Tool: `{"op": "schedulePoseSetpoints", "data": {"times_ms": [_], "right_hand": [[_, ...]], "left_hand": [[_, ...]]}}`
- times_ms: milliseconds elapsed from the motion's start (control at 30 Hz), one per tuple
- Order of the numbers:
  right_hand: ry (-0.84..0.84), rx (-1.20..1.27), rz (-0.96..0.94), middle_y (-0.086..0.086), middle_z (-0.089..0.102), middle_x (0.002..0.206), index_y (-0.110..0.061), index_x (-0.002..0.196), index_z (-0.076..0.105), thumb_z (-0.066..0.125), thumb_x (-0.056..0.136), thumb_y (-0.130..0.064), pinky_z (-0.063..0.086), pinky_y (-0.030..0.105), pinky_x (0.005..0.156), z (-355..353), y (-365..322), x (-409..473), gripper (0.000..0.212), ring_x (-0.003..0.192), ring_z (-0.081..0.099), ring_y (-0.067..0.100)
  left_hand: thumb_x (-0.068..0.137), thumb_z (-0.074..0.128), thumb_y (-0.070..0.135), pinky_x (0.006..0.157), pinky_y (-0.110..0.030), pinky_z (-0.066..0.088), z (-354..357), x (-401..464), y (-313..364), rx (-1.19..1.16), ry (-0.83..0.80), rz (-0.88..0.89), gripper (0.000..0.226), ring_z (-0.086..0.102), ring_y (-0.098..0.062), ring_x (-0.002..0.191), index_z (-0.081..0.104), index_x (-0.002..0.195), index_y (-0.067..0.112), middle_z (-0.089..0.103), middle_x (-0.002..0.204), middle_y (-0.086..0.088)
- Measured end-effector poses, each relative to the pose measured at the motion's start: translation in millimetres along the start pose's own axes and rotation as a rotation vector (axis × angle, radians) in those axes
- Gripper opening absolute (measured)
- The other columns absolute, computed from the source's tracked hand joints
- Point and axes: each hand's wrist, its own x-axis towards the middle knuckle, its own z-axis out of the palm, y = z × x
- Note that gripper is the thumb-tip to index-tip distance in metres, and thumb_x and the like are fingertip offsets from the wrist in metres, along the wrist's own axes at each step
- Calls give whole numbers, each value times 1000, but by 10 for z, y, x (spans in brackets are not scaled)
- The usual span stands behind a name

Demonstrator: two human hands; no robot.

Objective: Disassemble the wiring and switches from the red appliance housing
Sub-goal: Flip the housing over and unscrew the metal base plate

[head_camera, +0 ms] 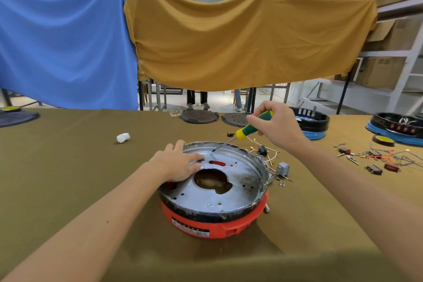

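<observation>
Head view: the red appliance housing (217, 224) sat on the olive-covered table (68, 178), directly in front of the person, with a silvery metal pan (242, 181) seated in its top and a dark cutout at the pan's centre. The step in hand looked like unscrewing a fastener in the pan's far floor, judged from the tool's placement; the screw itself was too small to make out. The right hand (277, 128) was curled round the green-and-yellow handle of a screwdriver (248, 129), shaft angled down and leftward, tip resting on the pan near its far rim. The left hand (180, 162) lay flat on the pan's left side, fingers fairly straight and spread a little, pressing down and reaching toward a red slot (217, 163) just beside the tip; it gripped nothing. Loose wiring (266, 155) and a small grey component (283, 169) lay on the table just beside the housing's right edge. The next move probably called for keeping the tip seated, steady downward pressure while turning, and the left hand holding the housing against rotation. More switches and wires (380, 160) lay well apart to the right.
</observation>
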Motion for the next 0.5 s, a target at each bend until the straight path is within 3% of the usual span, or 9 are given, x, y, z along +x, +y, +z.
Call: {"op": "schedulePoseSetpoints", "data": {"times_ms": [100,333,500], "right_hand": [[-4,-20,-2,10,68,84,-13,84,63,72,90,-26,55,23,54,7,-30,-3,17,67,71,24],[-17,-40,3,13,67,90,-11,86,64,72,90,-25,58,37,66,30,-75,-18,17,77,70,30],[-24,-34,25,12,68,91,-10,88,64,72,91,-24,52,17,54,36,-56,-12,17,72,71,25]], "left_hand": [[100,24,62,108,-52,34,-11,-7,9,-3,-10,0,47,20,-35,144,21,147,58,6,162,-4],[100,23,62,106,-50,36,-6,-12,18,6,-8,-3,48,22,-34,143,20,147,58,6,162,-5],[100,23,62,107,-51,35,0,-13,17,6,-3,1,48,21,-35,144,20,148,57,6,162,-5]]}}
